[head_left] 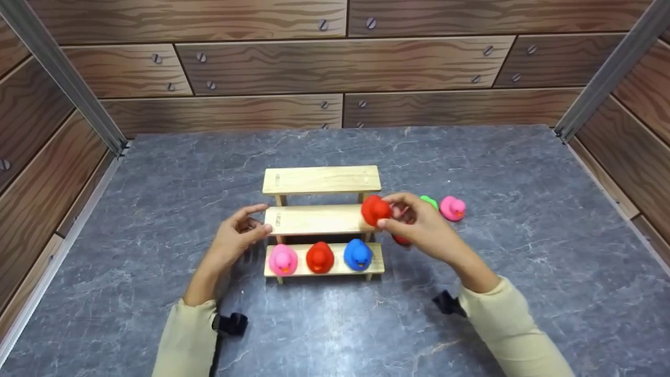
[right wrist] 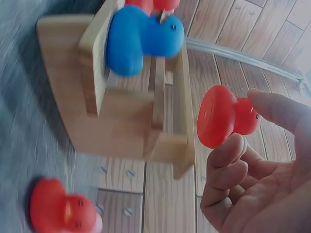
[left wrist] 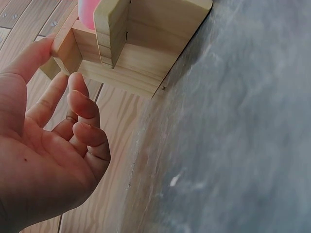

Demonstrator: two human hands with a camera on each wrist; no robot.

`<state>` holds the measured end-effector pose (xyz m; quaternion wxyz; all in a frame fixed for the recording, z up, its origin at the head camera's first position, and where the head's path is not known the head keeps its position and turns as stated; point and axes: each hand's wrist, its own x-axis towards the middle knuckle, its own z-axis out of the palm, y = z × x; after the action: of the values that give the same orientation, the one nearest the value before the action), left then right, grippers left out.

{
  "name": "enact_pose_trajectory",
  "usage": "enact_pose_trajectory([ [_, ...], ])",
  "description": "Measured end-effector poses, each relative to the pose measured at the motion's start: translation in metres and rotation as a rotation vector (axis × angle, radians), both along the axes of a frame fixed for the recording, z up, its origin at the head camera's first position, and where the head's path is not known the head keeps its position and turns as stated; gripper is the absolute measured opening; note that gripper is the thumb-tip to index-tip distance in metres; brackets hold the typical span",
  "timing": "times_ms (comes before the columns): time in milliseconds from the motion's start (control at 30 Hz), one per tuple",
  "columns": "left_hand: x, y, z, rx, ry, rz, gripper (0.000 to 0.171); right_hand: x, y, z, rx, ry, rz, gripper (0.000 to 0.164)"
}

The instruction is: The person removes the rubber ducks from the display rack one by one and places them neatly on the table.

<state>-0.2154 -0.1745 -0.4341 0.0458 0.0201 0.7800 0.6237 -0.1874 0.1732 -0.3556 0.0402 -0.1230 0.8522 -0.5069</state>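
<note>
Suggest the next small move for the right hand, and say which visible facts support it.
Probably lower the held red duck onto the middle step: in the head view, the right hand holds it at that step's right end, no other duck shows on it, and the bottom step already carries three ducks.

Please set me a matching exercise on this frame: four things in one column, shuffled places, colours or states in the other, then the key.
Column 1
1. Blue duck
2. Left hand
3. Right hand
4. Middle duck on the lowest step

Column 2
A. Pinching a red duck
B. Coloured red
C. Rightmost on the lowest step
D. At the middle step's left end

Pairs: 1-C, 2-D, 3-A, 4-B
</note>
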Motion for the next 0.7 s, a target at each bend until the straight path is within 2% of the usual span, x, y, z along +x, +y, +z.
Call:
enact_pose_trajectory([
  [200,0.001,0.0,0.001,-0.022,-0.002,-0.007,0.047,0.003,0.022,0.003,0.044,-0.007,-0.013,0.045],
  [700,0.001,0.0,0.003,-0.02,-0.002,0.005,0.048,-0.001,0.072,0.005,0.115,-0.02,-0.064,0.044],
])
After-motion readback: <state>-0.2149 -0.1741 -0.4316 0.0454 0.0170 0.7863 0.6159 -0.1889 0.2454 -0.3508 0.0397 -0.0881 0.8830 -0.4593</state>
